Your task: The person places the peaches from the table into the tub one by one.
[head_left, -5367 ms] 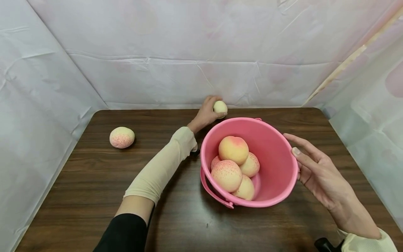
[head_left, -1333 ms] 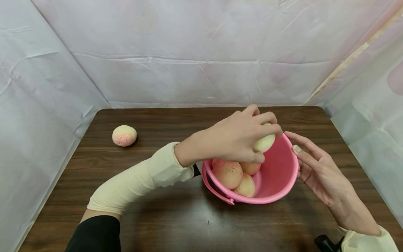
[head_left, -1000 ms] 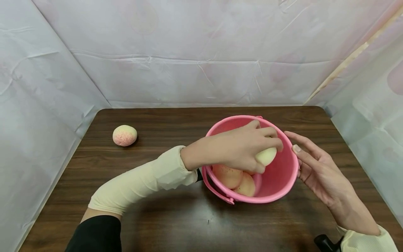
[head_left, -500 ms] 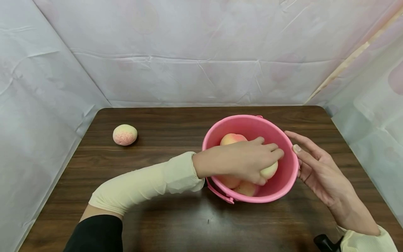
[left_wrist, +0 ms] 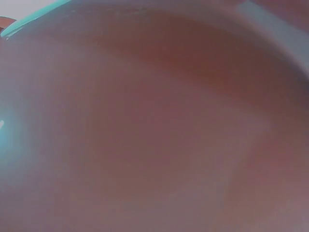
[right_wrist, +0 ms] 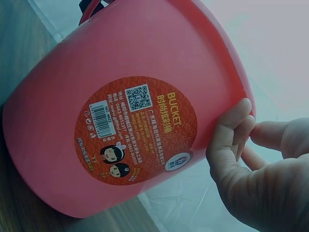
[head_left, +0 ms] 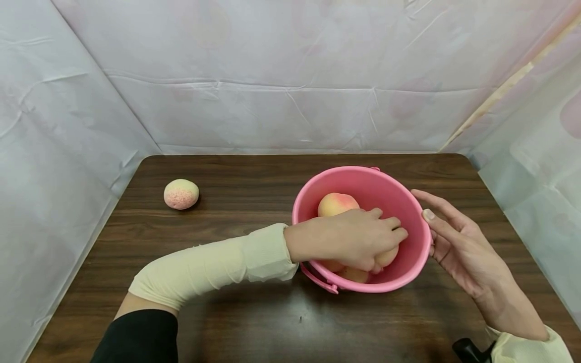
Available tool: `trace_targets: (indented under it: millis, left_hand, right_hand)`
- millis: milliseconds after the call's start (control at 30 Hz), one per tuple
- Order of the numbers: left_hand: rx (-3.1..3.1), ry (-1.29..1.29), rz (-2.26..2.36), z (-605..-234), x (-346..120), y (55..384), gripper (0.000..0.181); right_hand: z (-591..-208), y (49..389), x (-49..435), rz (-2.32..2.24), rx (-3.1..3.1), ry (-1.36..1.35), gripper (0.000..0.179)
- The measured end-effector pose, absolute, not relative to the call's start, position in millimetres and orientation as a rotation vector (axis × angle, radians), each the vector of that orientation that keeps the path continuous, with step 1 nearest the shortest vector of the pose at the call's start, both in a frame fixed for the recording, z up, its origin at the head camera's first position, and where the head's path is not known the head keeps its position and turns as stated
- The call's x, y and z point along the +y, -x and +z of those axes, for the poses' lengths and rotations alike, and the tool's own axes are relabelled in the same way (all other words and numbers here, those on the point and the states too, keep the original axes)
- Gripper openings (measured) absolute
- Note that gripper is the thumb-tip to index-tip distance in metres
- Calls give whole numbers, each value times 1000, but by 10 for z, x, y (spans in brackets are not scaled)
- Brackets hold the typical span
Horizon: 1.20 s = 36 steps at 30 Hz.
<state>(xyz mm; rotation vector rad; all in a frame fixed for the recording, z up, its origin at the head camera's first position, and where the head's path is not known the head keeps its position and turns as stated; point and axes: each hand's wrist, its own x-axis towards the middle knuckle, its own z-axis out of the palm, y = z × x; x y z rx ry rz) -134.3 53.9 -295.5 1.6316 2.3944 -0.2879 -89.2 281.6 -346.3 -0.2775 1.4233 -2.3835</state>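
My left hand (head_left: 358, 238) reaches down inside the pink bucket (head_left: 363, 174), its fingers round a pale peach (head_left: 387, 257) low in the bucket. Another peach with a red blush (head_left: 336, 204) sits behind the wrist, and parts of others show below the hand; the rest are covered by it. With thumb and fingers, my right hand (head_left: 467, 252) pinches the bucket's right rim. In the right wrist view that hand (right_wrist: 260, 164) grips the rim beside the bucket's wall (right_wrist: 58, 130), which bears a round red label (right_wrist: 137, 130). The left wrist view is a pinkish-brown blur.
One more peach (head_left: 181, 194), pale with red speckles, lies on the left of the dark wooden table (head_left: 245, 201). The bucket's handle (head_left: 317, 281) hangs down at its near left side. White plastic sheeting (head_left: 272, 116) rises behind the table and on both sides.
My left hand took the pale peach from the table's back edge, carried it over the rim and lowered it into the bucket. The right hand has stayed on the rim.
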Motion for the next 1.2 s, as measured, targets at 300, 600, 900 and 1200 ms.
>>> trace_targets:
  millis: [300,600,900,1200]
  left_hand:
    - [2394,-1662,-279,-2946,519,1337,50]
    - [2396,-1664,-290,-2936,518,1340,49]
    - [2421,-1590,-237,-2906,479,1321,48]
    - [2469,-1633,-204,-2868,363,1343,41]
  right_hand:
    - [-3449,899,2830,-2365,1463,292,51]
    - [-3426,907,2829,-2352,1492,285,51]
    - [-3420,911,2820,-2340,1511,267,51]
    - [-3418,904,2823,-2347,1496,276,51]
